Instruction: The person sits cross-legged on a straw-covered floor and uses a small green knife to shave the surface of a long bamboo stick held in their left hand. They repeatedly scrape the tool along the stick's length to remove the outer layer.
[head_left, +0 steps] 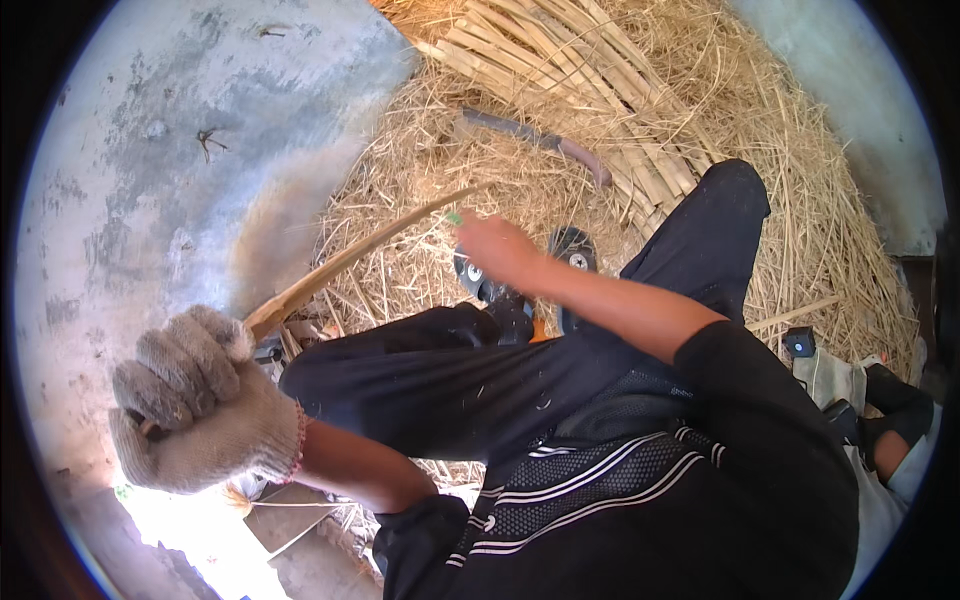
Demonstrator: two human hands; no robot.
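My left hand (pixel 190 395), in a grey knitted work glove, is closed in a fist around one end of a long bamboo strip (pixel 345 262). From the fist the strip slants up and to the right, narrowing toward its far tip. Close to that far end is my bare right hand (pixel 500 250), slightly blurred, with its fingers curled. A small green bit (pixel 454 218) shows at its fingertips; what the hand holds is otherwise hidden. Beyond the right hand, a knife with a dark blade and a brown handle (pixel 585 160) lies on the shavings.
Many split bamboo strips (pixel 560 60) lie in a bundle at the top. Curly shavings (pixel 780 200) cover the floor around my feet. A worn, pale wall (pixel 200 150) rises on the left. At the right edge is another person's arm (pixel 890 450).
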